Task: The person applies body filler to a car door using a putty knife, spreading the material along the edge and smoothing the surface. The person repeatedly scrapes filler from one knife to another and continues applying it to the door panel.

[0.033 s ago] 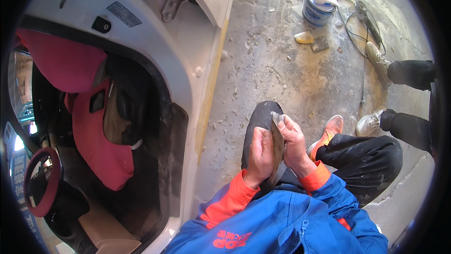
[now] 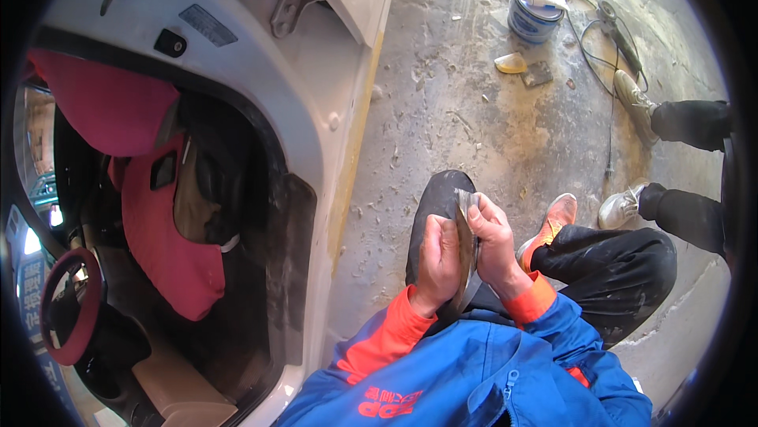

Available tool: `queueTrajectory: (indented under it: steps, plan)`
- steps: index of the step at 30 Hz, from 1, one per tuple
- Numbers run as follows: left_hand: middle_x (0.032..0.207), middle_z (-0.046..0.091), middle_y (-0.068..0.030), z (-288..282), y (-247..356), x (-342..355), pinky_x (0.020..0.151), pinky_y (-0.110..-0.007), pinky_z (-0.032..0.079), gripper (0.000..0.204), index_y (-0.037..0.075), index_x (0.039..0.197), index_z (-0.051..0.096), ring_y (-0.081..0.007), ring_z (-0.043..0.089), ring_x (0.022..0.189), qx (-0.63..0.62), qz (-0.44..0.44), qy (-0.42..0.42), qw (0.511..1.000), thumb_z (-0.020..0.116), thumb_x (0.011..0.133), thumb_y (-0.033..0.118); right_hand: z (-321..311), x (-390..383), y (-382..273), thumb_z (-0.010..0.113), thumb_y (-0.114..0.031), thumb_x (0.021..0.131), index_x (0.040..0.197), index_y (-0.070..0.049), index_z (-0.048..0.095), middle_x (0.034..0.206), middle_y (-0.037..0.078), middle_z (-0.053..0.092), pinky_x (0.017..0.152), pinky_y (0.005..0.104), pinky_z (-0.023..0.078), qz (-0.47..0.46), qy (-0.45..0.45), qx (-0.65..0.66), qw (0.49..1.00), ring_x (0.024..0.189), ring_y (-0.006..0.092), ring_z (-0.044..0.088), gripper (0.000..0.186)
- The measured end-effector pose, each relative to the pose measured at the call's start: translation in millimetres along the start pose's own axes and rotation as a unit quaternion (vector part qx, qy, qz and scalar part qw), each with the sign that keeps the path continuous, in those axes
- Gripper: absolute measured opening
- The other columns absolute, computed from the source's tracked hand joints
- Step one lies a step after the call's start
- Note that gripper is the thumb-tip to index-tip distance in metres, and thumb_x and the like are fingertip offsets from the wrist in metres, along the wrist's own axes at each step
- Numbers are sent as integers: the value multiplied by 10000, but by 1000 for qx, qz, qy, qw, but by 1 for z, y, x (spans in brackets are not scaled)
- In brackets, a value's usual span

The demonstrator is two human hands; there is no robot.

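My left hand and my right hand are closed on a long, flat, brownish-grey strip with a pale, ragged upper end; I cannot make out its material. My right thumb presses near the top, and my left fingers grip its side. Both hands are above my lap, between my dark-trousered knees.
A white vehicle's open doorway, with pink seat covers, fills the left. On the concrete floor are a paint bucket, a yellow spreader, a dark square piece and a corded tool. Another person's legs are at right.
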State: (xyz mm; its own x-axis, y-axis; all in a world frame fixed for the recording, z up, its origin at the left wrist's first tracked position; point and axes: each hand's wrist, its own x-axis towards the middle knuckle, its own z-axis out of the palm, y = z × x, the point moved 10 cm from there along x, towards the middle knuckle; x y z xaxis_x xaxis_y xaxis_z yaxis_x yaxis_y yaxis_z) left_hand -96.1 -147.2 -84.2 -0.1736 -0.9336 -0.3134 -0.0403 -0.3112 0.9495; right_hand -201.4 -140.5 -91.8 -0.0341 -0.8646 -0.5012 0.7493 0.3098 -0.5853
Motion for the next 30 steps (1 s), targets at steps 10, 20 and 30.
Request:
queueTrajectory:
  steps: [10, 20, 30]
  plan:
    - [825, 504, -34, -2, -27, 12, 505, -227, 408, 220, 101, 1097, 562, -116, 476, 606, -494, -190, -48, 847, 514, 1049, 310, -3, -3, -10, 641, -315, 1035, 1086, -26, 598, 936, 14, 665, 758, 247, 495, 6, 51, -32, 998, 816, 81, 599, 297]
    - [1042, 655, -30, -3, 3, 14, 788, -292, 543, 410, 71, 1206, 585, -125, 647, 927, -127, -80, -26, 988, 420, 1099, 431, -12, -12, 4, 690, -313, 981, 965, -66, 597, 879, -41, 592, 734, 239, 417, -30, 71, -180, 981, 809, 44, 500, 264]
    - [1086, 639, -46, 13, -10, 3, 870, -308, 523, 335, 93, 1256, 584, -141, 628, 971, -251, -69, -42, 965, 408, 1105, 335, 14, -12, -19, 668, -370, 982, 928, -58, 550, 830, -30, 547, 690, 250, 399, -92, 16, -161, 982, 774, 66, 468, 338]
